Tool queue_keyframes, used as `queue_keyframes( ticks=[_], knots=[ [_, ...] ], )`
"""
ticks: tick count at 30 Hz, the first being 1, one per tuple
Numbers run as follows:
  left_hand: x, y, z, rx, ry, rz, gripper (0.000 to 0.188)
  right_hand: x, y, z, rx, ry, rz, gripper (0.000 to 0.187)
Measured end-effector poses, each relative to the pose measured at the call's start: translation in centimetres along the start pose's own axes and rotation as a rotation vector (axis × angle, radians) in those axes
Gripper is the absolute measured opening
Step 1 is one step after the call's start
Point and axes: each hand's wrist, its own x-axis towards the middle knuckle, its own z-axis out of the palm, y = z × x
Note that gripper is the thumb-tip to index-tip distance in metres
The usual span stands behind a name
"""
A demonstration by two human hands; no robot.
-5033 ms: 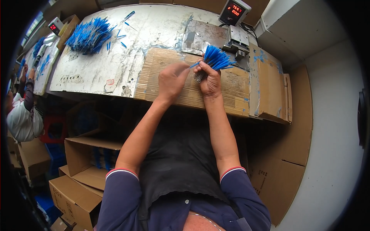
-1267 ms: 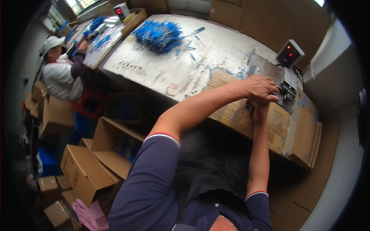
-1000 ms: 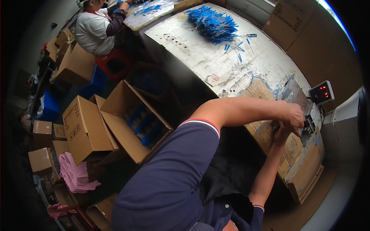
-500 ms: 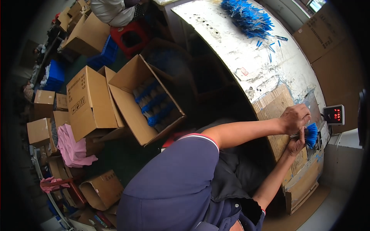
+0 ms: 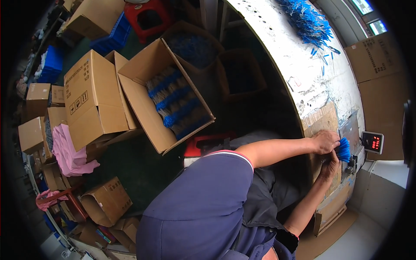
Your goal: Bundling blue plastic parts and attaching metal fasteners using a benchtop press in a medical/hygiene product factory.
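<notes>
Frankly, I'd fear strands sliding out of the bundle of thin, blue, plastic-looking sticks (image 5: 343,150), just left of the white-cased display with red digits (image 5: 372,142), if the right hand (image 5: 331,167), wrapped around it, slackened. Its tips might also snag the dark metal block (image 5: 352,164) below-left of the display. The left hand (image 5: 326,141) curls close by; whether it pinches anything, I can't tell remotely. The tips look bright blue, dense, fanned like a brush.
</notes>
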Motion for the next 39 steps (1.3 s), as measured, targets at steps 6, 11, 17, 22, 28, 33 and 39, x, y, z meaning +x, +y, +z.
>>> queue_keyframes(
  ticks=[6,11,17,22,28,33,39],
  knots=[
    [0.0,-0.3,-1.7,-0.212,0.059,-0.085,0.024,-1.4,-1.4,3.4,0.001,0.073,-0.142,0.033],
    [0.2,-1.2,-6.0,-0.081,0.227,-0.154,0.024,-0.9,-3.0,0.9,0.003,0.157,-0.256,0.011],
    [-0.2,-0.9,-8.0,0.182,0.345,-0.089,0.018,0.6,0.7,-2.4,0.002,0.471,-0.477,0.007],
    [-1.0,-0.7,-7.7,0.379,0.233,0.193,0.015,0.7,1.6,-3.0,0.054,0.537,-0.463,0.006],
    [-0.2,-0.8,-5.7,0.457,0.216,0.229,0.017,-1.0,0.5,-3.9,0.224,0.508,-0.388,0.006],
    [-0.2,-2.7,-7.0,0.470,0.176,0.162,0.020,-1.3,0.9,-0.7,0.172,0.547,-0.416,0.016],
    [0.2,-0.1,-5.3,0.464,0.190,0.020,0.020,-1.4,-0.6,-3.6,0.362,0.472,-0.416,0.017]
  ],
)
